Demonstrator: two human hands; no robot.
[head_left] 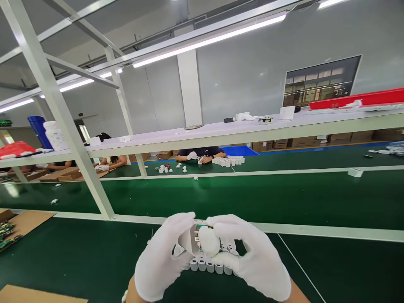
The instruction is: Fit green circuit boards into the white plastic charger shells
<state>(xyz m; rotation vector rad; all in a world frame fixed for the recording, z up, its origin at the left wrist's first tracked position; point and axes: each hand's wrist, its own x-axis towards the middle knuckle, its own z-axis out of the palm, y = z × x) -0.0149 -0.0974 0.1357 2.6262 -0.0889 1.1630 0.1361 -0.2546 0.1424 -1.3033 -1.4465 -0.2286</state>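
Both my hands are in white gloves and meet above the green bench. My left hand (166,256) has its thumb and fingers closed around a white plastic housing (188,240). Between the hands, a green circuit board (198,227) with metal contacts shows in part. The fingers of my right hand (257,256) are closed on a white rounded cover (209,241), which lies close against the board; whether the parts are joined I cannot tell. Just behind and below stand several small white charger housings (210,267) with dark slots, partly hidden by my hands.
A green conveyor belt (252,195) runs across beyond the bench's pale rail (299,231). A white post (85,155) rises at left, beneath a long shelf (176,141). Cardboard with circuit boards (9,231) lies at far left. Across the belt, a co-worker's gloved hand (192,155) handles small white parts.
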